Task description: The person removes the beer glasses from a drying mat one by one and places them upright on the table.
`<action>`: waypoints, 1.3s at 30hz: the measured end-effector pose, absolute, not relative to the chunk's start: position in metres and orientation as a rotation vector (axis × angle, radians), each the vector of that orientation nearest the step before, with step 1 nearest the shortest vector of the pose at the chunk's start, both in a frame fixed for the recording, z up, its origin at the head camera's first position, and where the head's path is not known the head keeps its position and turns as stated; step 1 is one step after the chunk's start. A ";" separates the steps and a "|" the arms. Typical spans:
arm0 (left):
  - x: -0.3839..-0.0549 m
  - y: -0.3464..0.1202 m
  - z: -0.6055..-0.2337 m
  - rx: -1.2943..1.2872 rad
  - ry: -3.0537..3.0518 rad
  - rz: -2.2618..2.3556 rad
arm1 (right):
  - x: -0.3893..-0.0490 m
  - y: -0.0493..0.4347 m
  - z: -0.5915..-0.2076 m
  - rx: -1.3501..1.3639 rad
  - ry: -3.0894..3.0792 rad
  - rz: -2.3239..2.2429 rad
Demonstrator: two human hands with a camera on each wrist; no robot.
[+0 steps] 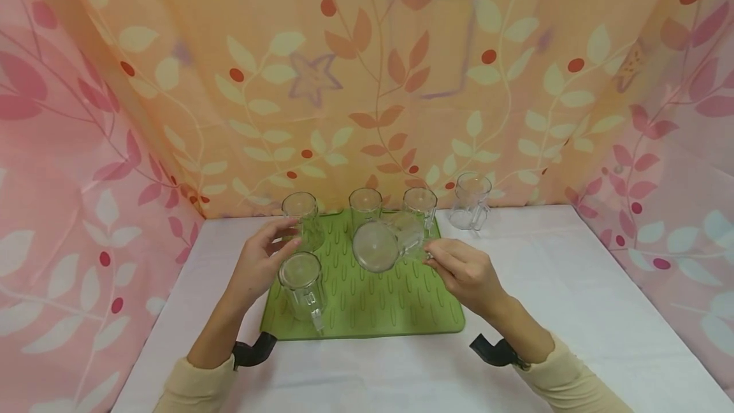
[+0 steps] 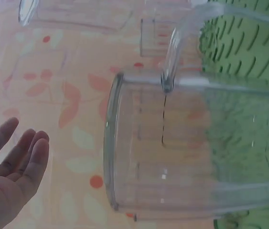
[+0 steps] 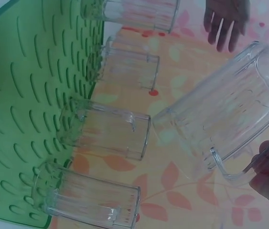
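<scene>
My right grip [image 1: 470, 273] pinches the handle [image 3: 228, 176] of a tilted glass mug [image 1: 375, 247] over the green mat [image 1: 395, 314]; a loose pinch could let it twist, drop or clip the back-middle mugs [image 1: 365, 206]. Left grip [image 1: 260, 263], spread beside the back-left mug [image 1: 309, 231], might tip it if bumped. Count: six mugs (one held, four on mat, one on worktop [image 1: 355, 375]), one mat, two hands.

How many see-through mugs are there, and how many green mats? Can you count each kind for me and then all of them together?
Clear round glass mugs, counting the one in the right hand: 6
Flat green textured mat: 1
Total: 7
</scene>
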State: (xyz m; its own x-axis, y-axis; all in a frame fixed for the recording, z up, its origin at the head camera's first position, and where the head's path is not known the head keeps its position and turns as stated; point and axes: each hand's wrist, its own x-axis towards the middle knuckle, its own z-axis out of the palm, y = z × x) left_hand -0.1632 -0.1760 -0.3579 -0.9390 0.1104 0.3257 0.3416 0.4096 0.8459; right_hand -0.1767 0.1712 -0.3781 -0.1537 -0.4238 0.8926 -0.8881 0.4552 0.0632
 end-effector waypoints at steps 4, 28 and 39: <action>-0.168 -0.168 -0.359 -0.409 -2.475 -1.623 | -0.175 0.169 -0.379 1.140 -1.745 0.586; -0.205 -0.122 -0.338 -0.549 -2.807 -1.945 | -0.172 0.160 -0.379 1.252 -1.609 0.453; -0.216 -0.112 -0.333 -0.539 -3.039 -1.867 | -0.173 0.154 -0.381 1.277 -1.547 0.354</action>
